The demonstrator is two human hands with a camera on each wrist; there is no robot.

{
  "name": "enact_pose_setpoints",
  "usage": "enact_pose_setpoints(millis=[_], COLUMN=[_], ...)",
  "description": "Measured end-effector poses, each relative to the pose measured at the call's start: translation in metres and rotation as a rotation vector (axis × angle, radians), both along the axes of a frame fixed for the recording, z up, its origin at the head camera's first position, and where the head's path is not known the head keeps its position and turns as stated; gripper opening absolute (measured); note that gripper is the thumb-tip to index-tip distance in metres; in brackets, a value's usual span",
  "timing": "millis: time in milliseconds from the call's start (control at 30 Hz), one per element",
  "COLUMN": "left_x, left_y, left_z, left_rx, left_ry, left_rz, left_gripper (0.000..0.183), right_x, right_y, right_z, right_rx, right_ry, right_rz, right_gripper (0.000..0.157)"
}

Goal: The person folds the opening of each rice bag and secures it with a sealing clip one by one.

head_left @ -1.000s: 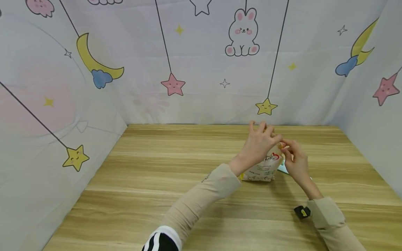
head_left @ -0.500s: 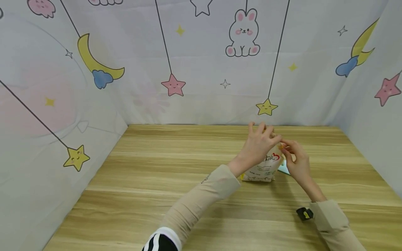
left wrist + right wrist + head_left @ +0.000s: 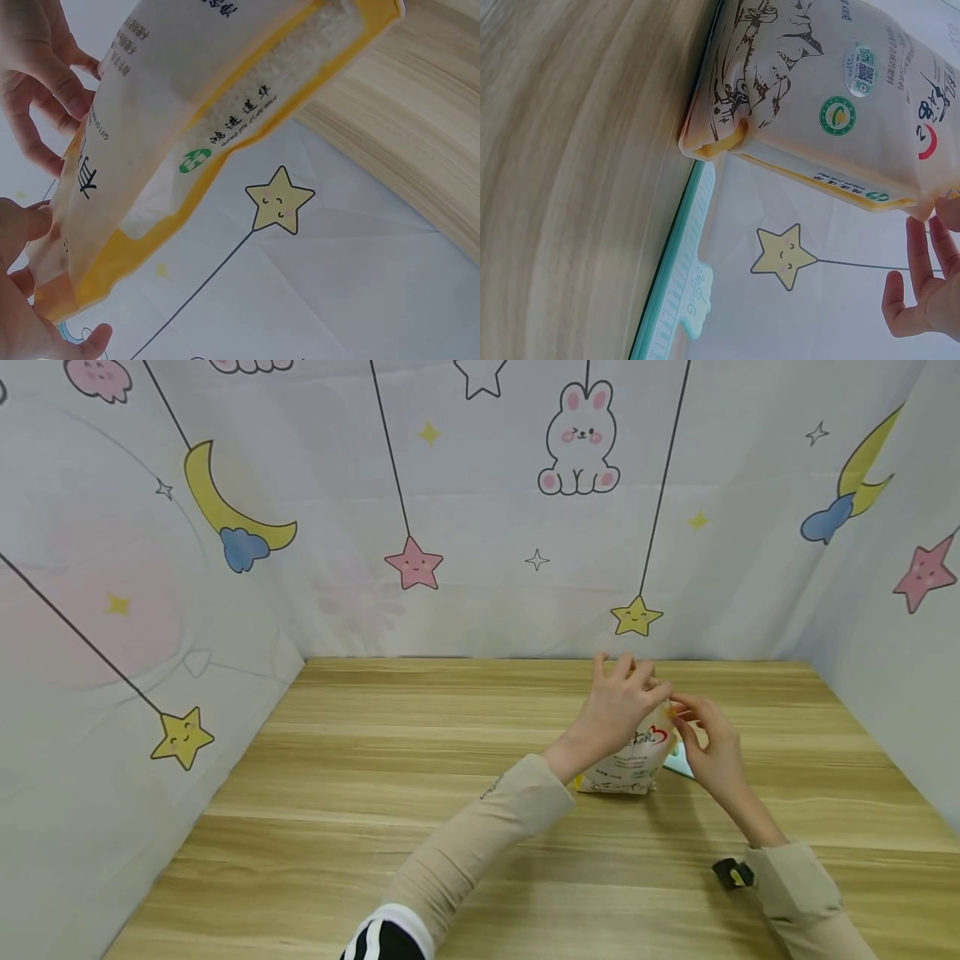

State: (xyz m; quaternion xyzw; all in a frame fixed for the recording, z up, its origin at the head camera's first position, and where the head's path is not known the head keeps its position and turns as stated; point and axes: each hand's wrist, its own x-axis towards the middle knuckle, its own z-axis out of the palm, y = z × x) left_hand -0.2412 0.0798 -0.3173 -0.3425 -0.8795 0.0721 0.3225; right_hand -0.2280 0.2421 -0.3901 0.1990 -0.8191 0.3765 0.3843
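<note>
A pale bag of rice (image 3: 626,768) with yellow edges stands upright on the table, right of centre in the head view. Grains show through its clear side strip (image 3: 300,56) in the left wrist view. My left hand (image 3: 618,702) holds the bag at its top, the back of the hand towards the head camera and some fingers raised. Beside it, my right hand (image 3: 712,743) pinches the bag's top right corner between thumb and fingers. The left hand hides much of the bag's upper part in the head view. The bag's top looks closed.
Behind the bag to the right lies a flat teal item (image 3: 678,762); its lettered edge (image 3: 679,277) shows in the right wrist view. A small black item (image 3: 732,874) sits by the right cuff. A patterned curtain (image 3: 480,510) encloses the wooden table (image 3: 420,727).
The right wrist and forearm have shifted slightly to the right and down, with the fingers still at the bag's corner. The left hand and the bag look almost unmoved.
</note>
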Motion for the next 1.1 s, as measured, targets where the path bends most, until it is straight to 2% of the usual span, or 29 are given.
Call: enact_pose_setpoints(millis=[333, 600, 833, 1100], left_x=[-0.001, -0.002, -0.004, -0.004], left_y=[0.000, 0.000, 0.001, 0.001], left_z=[-0.001, -0.002, -0.003, -0.003], left_rx=[0.007, 0.004, -0.001, -0.004], left_ry=[-0.003, -0.003, -0.001, -0.004], left_rz=[-0.005, -0.007, -0.005, -0.007], left_gripper=[0.026, 0.026, 0.026, 0.027], right_x=[-0.001, -0.001, -0.003, -0.003], right_y=[0.004, 0.011, 0.014, 0.016], right_z=[-0.001, -0.003, -0.004, -0.007], right_rx=[-0.007, 0.029, 0.066, 0.087], right_ry=[0.008, -0.084, -0.127, -0.174], right_rz=[0.022, -0.036, -0.071, -0.063], right_gripper=[0.036, 0.031, 0.027, 0.025])
